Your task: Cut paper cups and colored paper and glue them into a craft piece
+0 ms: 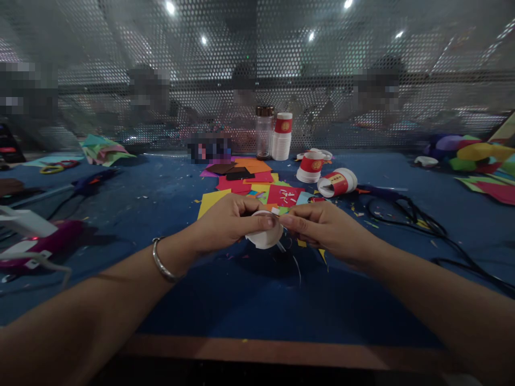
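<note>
Yellow sheet behind left hand

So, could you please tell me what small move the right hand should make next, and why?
The right hand should perhaps gently press down the small white paper tab: it appears to stand at the upper edge of the white rounded paper piece, beside that hand, while the left hand holds the piece.

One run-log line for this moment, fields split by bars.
left hand: holds white round piece | right hand: fingertips pinched at its edge | beyond: coloured paper sheets, paper cups
</note>
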`<action>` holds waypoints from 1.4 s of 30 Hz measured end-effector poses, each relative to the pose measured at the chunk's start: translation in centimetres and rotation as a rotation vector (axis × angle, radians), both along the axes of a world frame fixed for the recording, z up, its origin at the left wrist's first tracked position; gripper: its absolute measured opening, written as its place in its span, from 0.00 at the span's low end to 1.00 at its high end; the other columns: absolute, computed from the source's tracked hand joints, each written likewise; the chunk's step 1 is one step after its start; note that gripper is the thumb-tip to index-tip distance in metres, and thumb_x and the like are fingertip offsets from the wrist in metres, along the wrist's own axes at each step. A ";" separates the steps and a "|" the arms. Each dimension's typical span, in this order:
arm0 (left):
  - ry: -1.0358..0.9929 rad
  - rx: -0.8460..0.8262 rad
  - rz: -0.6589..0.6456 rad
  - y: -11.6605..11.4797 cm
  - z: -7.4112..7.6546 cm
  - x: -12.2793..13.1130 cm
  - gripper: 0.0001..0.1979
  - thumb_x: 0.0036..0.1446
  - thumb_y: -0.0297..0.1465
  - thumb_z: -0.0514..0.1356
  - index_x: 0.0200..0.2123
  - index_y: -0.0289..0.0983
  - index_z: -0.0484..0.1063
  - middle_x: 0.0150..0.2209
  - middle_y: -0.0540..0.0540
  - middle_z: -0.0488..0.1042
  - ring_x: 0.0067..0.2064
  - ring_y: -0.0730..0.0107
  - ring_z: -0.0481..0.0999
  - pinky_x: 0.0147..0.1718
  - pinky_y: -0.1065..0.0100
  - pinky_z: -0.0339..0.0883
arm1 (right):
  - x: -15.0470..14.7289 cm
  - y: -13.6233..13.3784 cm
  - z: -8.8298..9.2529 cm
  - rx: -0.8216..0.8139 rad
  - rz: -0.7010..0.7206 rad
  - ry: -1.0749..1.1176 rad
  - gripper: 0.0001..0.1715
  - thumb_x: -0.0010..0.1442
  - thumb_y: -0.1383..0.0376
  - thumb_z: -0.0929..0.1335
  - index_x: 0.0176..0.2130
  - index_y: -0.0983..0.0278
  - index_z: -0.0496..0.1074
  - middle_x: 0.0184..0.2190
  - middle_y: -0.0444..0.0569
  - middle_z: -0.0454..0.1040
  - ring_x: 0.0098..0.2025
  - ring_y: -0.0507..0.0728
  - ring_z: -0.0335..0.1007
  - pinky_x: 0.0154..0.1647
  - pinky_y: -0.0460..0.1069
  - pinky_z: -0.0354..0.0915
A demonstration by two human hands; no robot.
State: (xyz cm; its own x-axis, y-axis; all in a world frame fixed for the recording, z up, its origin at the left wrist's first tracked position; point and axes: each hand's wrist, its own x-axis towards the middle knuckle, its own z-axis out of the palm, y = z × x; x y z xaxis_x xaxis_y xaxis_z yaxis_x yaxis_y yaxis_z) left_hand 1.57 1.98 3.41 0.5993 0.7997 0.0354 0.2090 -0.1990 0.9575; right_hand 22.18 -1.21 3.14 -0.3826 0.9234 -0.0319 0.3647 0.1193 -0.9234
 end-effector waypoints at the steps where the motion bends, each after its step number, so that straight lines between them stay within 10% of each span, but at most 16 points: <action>1: -0.002 -0.005 0.001 0.0 0.0 0.0 0.15 0.52 0.37 0.66 0.20 0.34 0.72 0.18 0.55 0.63 0.20 0.80 0.57 0.19 0.75 0.50 | 0.0 0.0 0.0 -0.008 -0.005 0.020 0.29 0.57 0.43 0.69 0.23 0.63 0.64 0.19 0.37 0.57 0.20 0.46 0.46 0.20 0.46 0.45; 9: -0.097 -0.023 0.089 0.5 -1.0 0.0 0.12 0.53 0.39 0.67 0.30 0.34 0.77 0.26 0.49 0.74 0.26 0.75 0.68 0.23 0.74 0.61 | 0.1 0.4 0.1 0.078 -0.105 0.029 0.30 0.56 0.41 0.70 0.24 0.62 0.63 0.18 0.35 0.51 0.20 0.46 0.43 0.20 0.46 0.42; 15: -0.164 0.036 0.075 0.2 -1.3 0.6 0.10 0.50 0.35 0.68 0.30 0.34 0.75 0.26 0.51 0.72 0.29 0.74 0.70 0.30 0.72 0.67 | -0.3 0.3 -0.5 0.146 -0.092 0.044 0.27 0.56 0.41 0.70 0.31 0.63 0.68 0.24 0.41 0.65 0.24 0.49 0.57 0.22 0.46 0.53; 27: -0.367 -0.508 -0.169 0.0 -0.1 -0.2 0.12 0.52 0.35 0.69 0.35 0.35 0.72 0.37 0.44 0.77 0.38 0.67 0.78 0.38 0.67 0.73 | 0.1 0.1 0.4 0.283 -0.069 0.050 0.20 0.59 0.51 0.71 0.29 0.63 0.68 0.25 0.43 0.69 0.27 0.50 0.63 0.27 0.47 0.58; 42: -0.305 0.044 -0.077 1.6 -1.7 -0.5 0.23 0.51 0.26 0.70 0.50 0.38 0.69 0.47 0.43 0.75 0.48 0.65 0.76 0.49 0.62 0.72 | 0.2 0.1 0.4 0.186 -0.003 0.017 0.23 0.63 0.47 0.66 0.33 0.64 0.70 0.21 0.38 0.59 0.21 0.47 0.49 0.21 0.46 0.47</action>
